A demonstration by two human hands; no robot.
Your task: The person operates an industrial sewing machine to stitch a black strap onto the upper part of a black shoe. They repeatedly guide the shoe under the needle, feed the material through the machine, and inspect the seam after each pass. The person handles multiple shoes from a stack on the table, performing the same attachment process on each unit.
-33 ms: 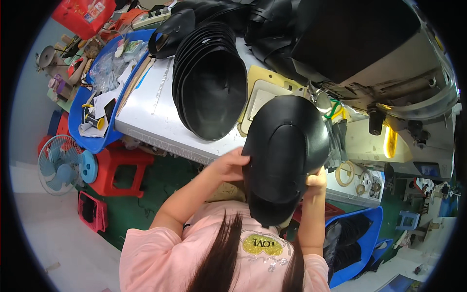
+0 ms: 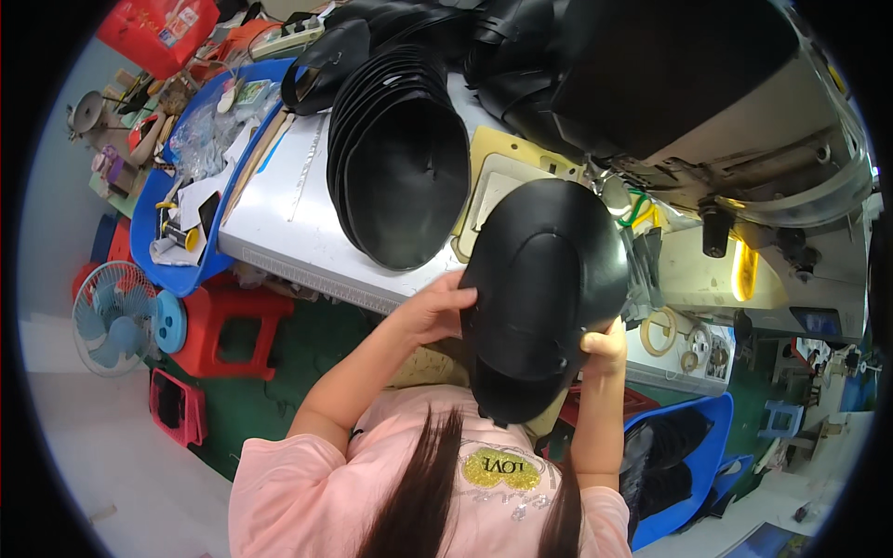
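Note:
A black leather piece [image 2: 530, 279], shaped like a shoe or boot upper, is held up over the table's near edge. It has a rounded far end and a curved seam round a raised middle panel. My left hand [image 2: 442, 307] grips its left edge, thumb on top and the other fingers hidden beneath. On the opposite edge, my right hand [image 2: 603, 346] pinches it, most of its fingers out of sight underneath. Left of the held piece stands a nested stack of similar black leather pieces [image 2: 406, 177], its dark hollow side showing.
A sewing machine [image 2: 735, 130] overhangs the right of the white table [image 2: 288, 223]. More black leather pieces [image 2: 419, 23] lie at the back. A blue tray [image 2: 153, 219] with oddments hangs at left, near a red stool [image 2: 233, 321] and a fan [image 2: 116, 321]. A blue bin [image 2: 693, 484] stands lower right.
The held leather piece has tilted slightly, its near end shifting a little up. Both hands keep their grip, and the left hand has moved slightly.

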